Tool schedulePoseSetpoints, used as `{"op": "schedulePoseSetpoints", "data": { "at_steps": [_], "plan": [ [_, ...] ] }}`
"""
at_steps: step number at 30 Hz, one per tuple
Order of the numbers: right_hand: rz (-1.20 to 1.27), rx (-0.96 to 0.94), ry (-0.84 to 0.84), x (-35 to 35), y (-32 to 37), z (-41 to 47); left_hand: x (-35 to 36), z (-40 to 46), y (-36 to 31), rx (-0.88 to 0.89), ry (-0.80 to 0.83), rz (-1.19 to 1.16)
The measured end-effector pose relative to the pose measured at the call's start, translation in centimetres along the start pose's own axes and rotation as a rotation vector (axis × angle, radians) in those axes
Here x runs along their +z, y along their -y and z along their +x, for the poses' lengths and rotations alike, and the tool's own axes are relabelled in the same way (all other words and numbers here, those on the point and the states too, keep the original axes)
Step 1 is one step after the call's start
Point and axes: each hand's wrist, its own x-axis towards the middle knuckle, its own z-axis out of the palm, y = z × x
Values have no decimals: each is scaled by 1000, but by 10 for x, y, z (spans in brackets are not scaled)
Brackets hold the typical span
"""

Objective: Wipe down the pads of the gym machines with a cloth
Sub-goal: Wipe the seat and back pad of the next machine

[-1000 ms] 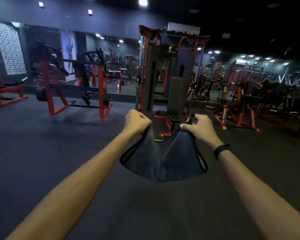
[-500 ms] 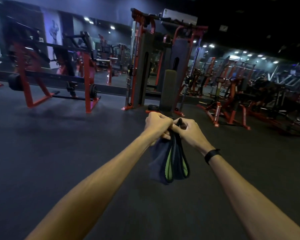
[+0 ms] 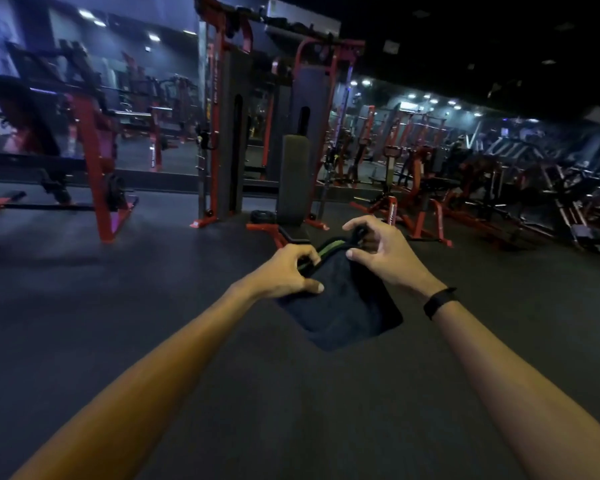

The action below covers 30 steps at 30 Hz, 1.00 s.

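A dark folded cloth (image 3: pixel 347 306) with a green edge hangs in front of me between both hands. My left hand (image 3: pixel 288 273) pinches its left edge with thumb and curled fingers. My right hand (image 3: pixel 381 252) holds its upper right corner with bent fingers, and a black band sits on that wrist. Straight ahead stands a red-framed machine whose upright dark back pad (image 3: pixel 293 178) faces me, with its seat pad (image 3: pixel 293 233) partly hidden behind my hands.
A red rack with a loaded bar (image 3: pixel 97 168) stands at the left. Several red and black machines (image 3: pixel 465 181) crowd the right side. A mirrored wall runs behind them. Dark rubber floor (image 3: pixel 118 306) stretches between me and the machines.
The cloth was spread wide, then bunched with both hands together; now it is folded flat and my hands have parted slightly. The machine ahead looks closer.
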Motion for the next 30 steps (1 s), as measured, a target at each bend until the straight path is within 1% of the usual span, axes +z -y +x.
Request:
{"op": "schedulePoseSetpoints", "data": {
  "at_steps": [2, 5, 6, 10, 13, 16, 17, 19, 21, 23, 26, 30],
  "plan": [
    [49, 28, -59, 1, -24, 20, 7, 26, 21, -1, 45, 13],
    [107, 50, -117, 1, -56, 44, 12, 62, 48, -54, 124, -5],
    [115, 56, -136, 1, -69, 54, 12, 77, 60, -64, 147, 23],
    [112, 82, -230, 0, -120, 98, -1, 130, 94, -108, 208, 279],
    [102, 77, -261, 0, -162, 148, -27, 183, 116, -89, 158, 420],
    [104, 91, -255, 0, -196, 201, -62, 236, 123, -79, 115, 507],
    [111, 89, -283, -2, -210, 226, -80, 263, 126, -71, 108, 577],
    [106, 78, -293, -3, -231, 266, -109, 306, 134, -37, 56, 700],
    [87, 51, -294, -3, -249, 311, -134, 347, 145, -11, -5, 756],
    [61, 36, -271, -1, -259, 344, -150, 373, 155, -26, 40, 756],
    [20, 15, -219, 8, -289, 397, -169, 421, 189, -61, 84, 706],
    [-35, -3, -195, 21, -339, 459, -178, 482, 238, -2, 30, 661]
  ]
}}
